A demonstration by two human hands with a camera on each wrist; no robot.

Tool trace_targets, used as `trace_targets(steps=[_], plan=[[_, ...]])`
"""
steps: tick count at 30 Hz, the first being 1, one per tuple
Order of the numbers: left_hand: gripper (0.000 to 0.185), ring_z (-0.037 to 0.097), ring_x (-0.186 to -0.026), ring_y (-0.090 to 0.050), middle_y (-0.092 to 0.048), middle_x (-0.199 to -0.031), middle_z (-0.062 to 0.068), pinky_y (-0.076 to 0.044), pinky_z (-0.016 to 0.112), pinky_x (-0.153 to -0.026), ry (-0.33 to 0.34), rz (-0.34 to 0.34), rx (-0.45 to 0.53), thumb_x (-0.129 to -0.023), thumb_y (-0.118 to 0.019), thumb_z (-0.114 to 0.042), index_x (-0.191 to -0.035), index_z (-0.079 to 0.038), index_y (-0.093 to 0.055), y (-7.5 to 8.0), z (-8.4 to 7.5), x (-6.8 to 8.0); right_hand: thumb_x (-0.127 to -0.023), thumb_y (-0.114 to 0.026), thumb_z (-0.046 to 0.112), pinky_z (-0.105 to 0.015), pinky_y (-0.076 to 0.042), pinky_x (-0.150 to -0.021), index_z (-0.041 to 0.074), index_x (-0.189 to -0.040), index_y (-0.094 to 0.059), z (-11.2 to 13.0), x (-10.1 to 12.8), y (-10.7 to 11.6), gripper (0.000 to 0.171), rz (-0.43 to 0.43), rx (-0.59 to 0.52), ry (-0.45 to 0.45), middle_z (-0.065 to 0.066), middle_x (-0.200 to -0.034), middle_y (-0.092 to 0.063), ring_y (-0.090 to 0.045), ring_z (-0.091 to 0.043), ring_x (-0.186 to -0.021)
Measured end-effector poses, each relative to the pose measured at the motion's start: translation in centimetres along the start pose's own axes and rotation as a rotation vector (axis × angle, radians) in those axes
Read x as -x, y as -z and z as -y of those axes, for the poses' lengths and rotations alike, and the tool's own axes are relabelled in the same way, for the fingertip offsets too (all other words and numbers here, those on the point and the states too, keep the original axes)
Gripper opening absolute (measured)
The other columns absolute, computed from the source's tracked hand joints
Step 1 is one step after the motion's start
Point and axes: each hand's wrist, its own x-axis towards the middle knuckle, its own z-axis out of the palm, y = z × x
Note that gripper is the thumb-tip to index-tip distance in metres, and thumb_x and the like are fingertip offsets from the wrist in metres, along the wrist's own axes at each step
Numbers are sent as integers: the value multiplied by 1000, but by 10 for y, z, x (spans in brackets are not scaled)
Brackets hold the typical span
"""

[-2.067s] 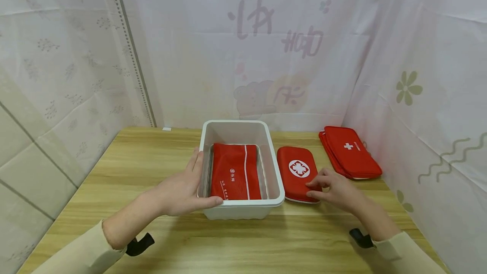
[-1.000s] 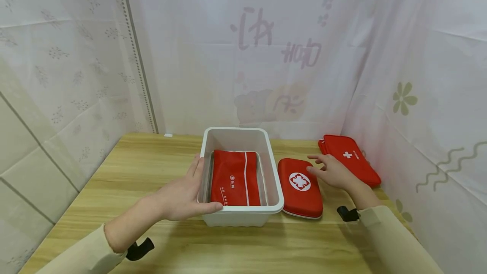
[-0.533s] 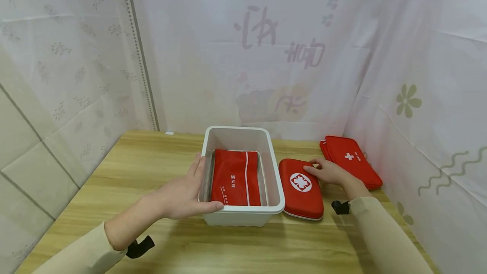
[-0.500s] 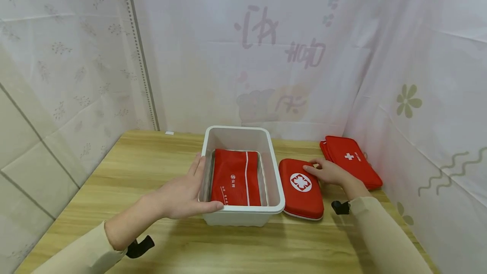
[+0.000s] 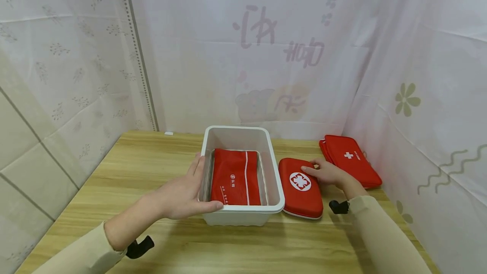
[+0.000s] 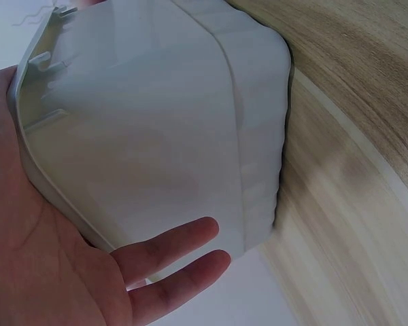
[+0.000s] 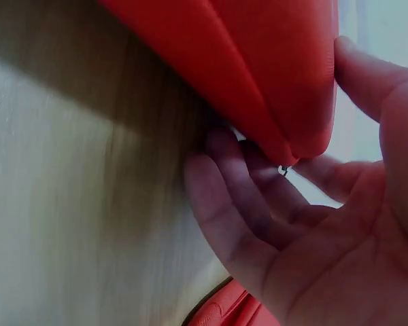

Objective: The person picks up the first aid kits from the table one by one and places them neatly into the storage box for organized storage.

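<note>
Fingers of the left hand (image 5: pixel 182 195) lie straight and together along the outer left wall of the white plastic bin (image 5: pixel 272 172), palm flat against it, while the thumb hooks over the near rim by the front left corner. The left wrist view shows that wall (image 6: pixel 156 129) pressed into the palm, with two fingertips (image 6: pixel 190 238) reaching past its lower edge toward the tabletop. The forearm runs in from the lower left in a cream sleeve (image 5: pixel 76 253).

Inside the bin, just beyond the thumb, a flat red pouch (image 5: pixel 235 176) with a white stripe lies on the floor.

The right hand (image 5: pixel 325 172) sits at the far right corner of the red hard-shell case (image 5: pixel 300 185), which lies flat on the wooden table (image 5: pixel 152 160) just beside the bin's right wall, its white cross emblem facing up. The thumb lies on top of the case near the emblem; the fingers curl down around its edge. In the right wrist view the fingers (image 7: pixel 238 204) tuck under the case's corner (image 7: pixel 272 75) and the thumb presses the top, so the hand pinches the case.

Just behind the right knuckles, a stack of flat red first-aid pouches (image 5: pixel 351 160) lies against the curtain (image 5: pixel 418 75), close to the hand, though contact cannot be told.
</note>
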Motion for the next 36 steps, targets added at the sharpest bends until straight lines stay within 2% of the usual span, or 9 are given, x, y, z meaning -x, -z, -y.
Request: trace_targets(steps=[3, 7, 10, 14, 19, 23, 27, 31, 36], plan=[[138, 42, -128, -69, 3, -184, 24, -66, 51, -91, 4, 0, -5, -91, -66, -84, -175, -1, 6, 0, 0, 0, -107, -67, 52, -46, -59, -96, -6, -148, -53, 1, 2, 0, 72, -27, -28, -14, -21, -129, -69, -64, -32, -117], [139, 40, -124, -71, 4, -184, 24, -66, 47, -86, 14, 6, -7, -90, -65, -85, -175, -1, 5, 0, 0, 0, -107, -70, 47, -40, -63, -93, -6, -150, -47, 0, 4, -4, 72, -51, -196, -56, -26, -136, -62, -67, -31, -115], [138, 39, -123, -72, 5, -184, 24, -66, 46, -86, 17, 10, -8, -91, -66, -83, -175, -1, 6, 0, -1, -1, -108, -70, 46, -34, -63, -89, -4, -151, -45, -3, 7, -8, 71, -58, -301, -74, -22, -133, -63, -67, -26, -110], [137, 42, -128, -69, 4, -184, 24, -66, 48, -88, 16, 7, -7, -92, -68, -80, -175, 0, 5, 1, -2, -1, -109, -67, 48, -30, -58, -86, -2, -157, -38, -6, 10, -14, 76, -67, -362, -80, -17, -128, -67, -66, -21, -105], [137, 41, -129, -69, 3, -184, 23, -66, 50, -91, 12, 3, -9, -91, -66, -83, -176, -2, 6, 1, -2, -1, -110, -65, 45, -31, -61, -87, 4, -171, -20, -8, 12, -17, 86, -71, -469, -46, -20, -135, -63, -69, -17, -104], [137, 38, -121, -71, 1, -185, 23, -66, 49, -88, 5, -4, 6, -90, -67, -83, -177, -8, 8, 0, -2, 0, -113, -63, 40, -33, -64, -89, 15, -176, -14, -10, 10, -17, 84, -62, -583, 4, -16, -135, -64, -71, -15, -104], [136, 35, -116, -73, 1, -184, 23, -65, 47, -85, 3, -6, 12, -91, -68, -81, -177, -11, 10, 0, -1, 0, -114, -60, 37, -30, -63, -93, 21, -176, -18, -11, 12, -19, 76, -51, -685, 45, -3, -135, -63, -69, -11, -109], [137, 35, -116, -73, -1, -185, 23, -66, 47, -85, 2, -7, 7, -90, -68, -82, -176, -8, 8, -1, 0, -1, -116, -58, 32, -27, -62, -92, 22, -173, -35, -12, 16, -21, 62, -71, -768, 82, 9, -129, -65, -69, -7, -110], [137, 35, -116, -72, -2, -185, 22, -66, 46, -84, 1, -12, -4, -90, -68, -81, -176, -5, 6, -1, 1, -1, -115, -61, 26, -25, -63, -90, 24, -166, -49, -10, 20, -19, 52, -87, -834, 120, 13, -123, -71, -71, -6, -107]])
